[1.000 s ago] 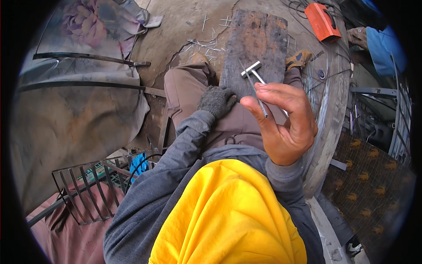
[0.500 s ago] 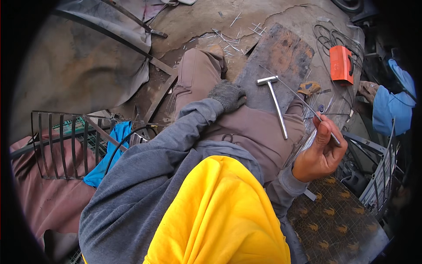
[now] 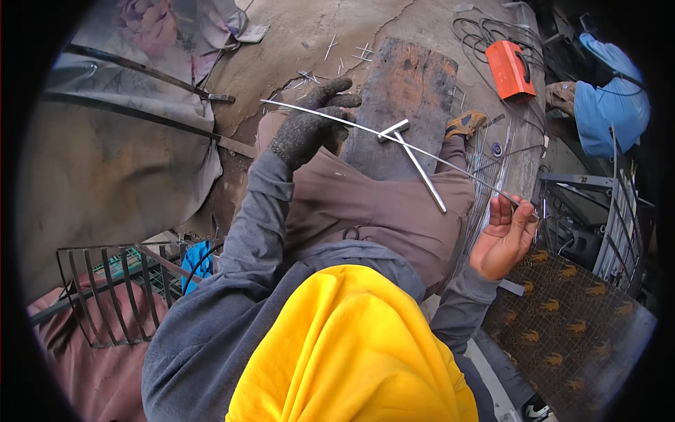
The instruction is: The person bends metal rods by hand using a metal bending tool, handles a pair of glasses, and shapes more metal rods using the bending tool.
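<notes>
My bare right hand (image 3: 503,238) pinches one end of a long thin metal rod (image 3: 429,155) between thumb and fingers. The rod slants up and left across my lap, its far end by my left hand (image 3: 314,121). That hand wears a dark grey knit glove, with fingers spread and the rod passing across them; whether they touch it I cannot tell. Below the rod lies an all-metal hammer (image 3: 420,172), its head on a worn wooden board (image 3: 411,77) and its handle reaching over my brown trousers.
A bundle of thin rods (image 3: 485,165) lies on the ground beside my right leg. Farther off are an orange case (image 3: 510,70) with black cables and a person in blue (image 3: 610,112). A dark metal grille (image 3: 112,295) stands at left, a patterned board (image 3: 562,323) at lower right.
My left hand has lifted from my thigh, moved forward and left, and its fingers have spread. The rod has swung flatter, its far end moving left. My right hand has come slightly lower.
</notes>
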`<state>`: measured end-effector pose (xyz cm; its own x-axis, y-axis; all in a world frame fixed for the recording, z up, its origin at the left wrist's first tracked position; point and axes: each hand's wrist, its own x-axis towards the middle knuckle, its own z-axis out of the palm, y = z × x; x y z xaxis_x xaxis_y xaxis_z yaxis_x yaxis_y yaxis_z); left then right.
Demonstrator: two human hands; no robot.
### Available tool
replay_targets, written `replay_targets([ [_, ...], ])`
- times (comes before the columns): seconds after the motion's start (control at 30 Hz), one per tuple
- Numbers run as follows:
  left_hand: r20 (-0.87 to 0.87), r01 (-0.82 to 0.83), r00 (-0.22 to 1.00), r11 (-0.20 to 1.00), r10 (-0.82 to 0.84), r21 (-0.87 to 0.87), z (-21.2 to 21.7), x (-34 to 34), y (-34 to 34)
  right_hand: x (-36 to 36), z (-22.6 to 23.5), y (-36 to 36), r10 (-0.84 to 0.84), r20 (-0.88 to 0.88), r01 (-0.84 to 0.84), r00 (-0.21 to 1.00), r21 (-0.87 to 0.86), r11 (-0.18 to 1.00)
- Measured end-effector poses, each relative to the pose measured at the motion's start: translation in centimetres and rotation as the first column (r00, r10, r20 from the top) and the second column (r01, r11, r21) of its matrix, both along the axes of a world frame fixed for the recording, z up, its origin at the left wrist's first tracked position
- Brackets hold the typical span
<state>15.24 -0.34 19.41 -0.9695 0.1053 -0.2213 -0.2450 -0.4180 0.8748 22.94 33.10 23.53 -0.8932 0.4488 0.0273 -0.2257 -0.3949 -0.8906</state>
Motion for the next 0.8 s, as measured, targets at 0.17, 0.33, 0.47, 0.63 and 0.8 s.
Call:
replay_targets([
  [0.17, -0.174, 0.219, 0.957, 0.971, -0.233, -0.100, 2.3, 2.1, -2.3, -0.2, -1.3, 1.9, 0.020, 0.041, -0.016, 0.999, -0.098, 0.995],
  [0.33, -0.043, 0.088, 0.994, 0.984, -0.096, -0.156, 5.5, 3.3, -1.0, -0.6, -0.5, 1.2, 0.050, 0.021, -0.046, 0.999, -0.161, 0.986],
  [0.47, -0.110, 0.019, 0.993, 0.970, -0.047, -0.241, 6.2, 3.1, -0.5, -0.6, 0.5, 1.1, 0.232, 0.254, -0.221, 0.939, -0.070, 0.973],
  [0.63, -0.174, 0.103, 0.968, 0.917, -0.182, -0.384, 8.2, 3.2, -0.3, 1.2, 4.3, -0.3, 0.244, 0.514, -0.529, 0.822, 0.534, 0.659],
  [0.8, -0.176, 0.171, 0.955, 0.927, -0.240, -0.335, 9.5, 3.7, 0.9, -2.3, 4.9, -4.6, 0.282, -0.035, -0.030, 0.959, 0.974, 0.224],
])
